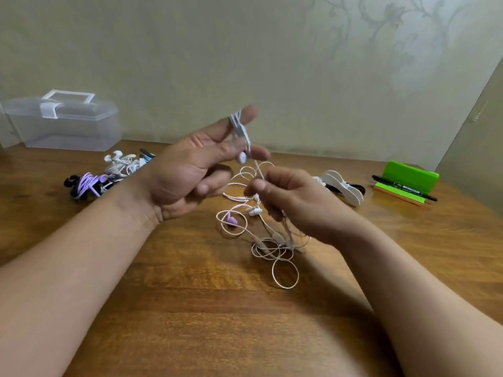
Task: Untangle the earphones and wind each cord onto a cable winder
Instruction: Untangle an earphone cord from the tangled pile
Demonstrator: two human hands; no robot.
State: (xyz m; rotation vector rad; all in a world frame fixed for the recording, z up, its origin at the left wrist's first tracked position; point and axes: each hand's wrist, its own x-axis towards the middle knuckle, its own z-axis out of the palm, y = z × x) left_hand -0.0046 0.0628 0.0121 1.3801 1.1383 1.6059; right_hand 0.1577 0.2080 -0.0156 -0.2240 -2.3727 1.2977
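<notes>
While our left hand [190, 170] is raised with a white cord [239, 129] looped round its forefinger and the thumb pressing a white earbud [242, 158] against the fingers, our right hand [283, 197] pinches a pink cord [260, 172] between thumb and forefinger. That cord rises taut from the tangle [272, 248] lying on the wooden table [190, 295] just below both hands. We judge this to be the freeing step, and it goes best if we hold the strand only lightly taut, since a hard pull would likely cinch the loops below into knots. We should trace the pinched strand down to its first crossing, lift that loop open and pass the free end through. The purple earbud [232, 220] can stay flat on the table so that it does not swing into other loops. The white winders [343, 191] sit near, behind our right wrist, ready once a cord comes free. Blur over the left fingertips keeps us from telling whether the white cord is wound on the bare finger or on something small held there, or whether the pink cord joins it. Our right hand covers part of the tangle, so we cannot count the earphones in it, and our left wrist hides part of the wound earphones [89, 183] at the far left.
</notes>
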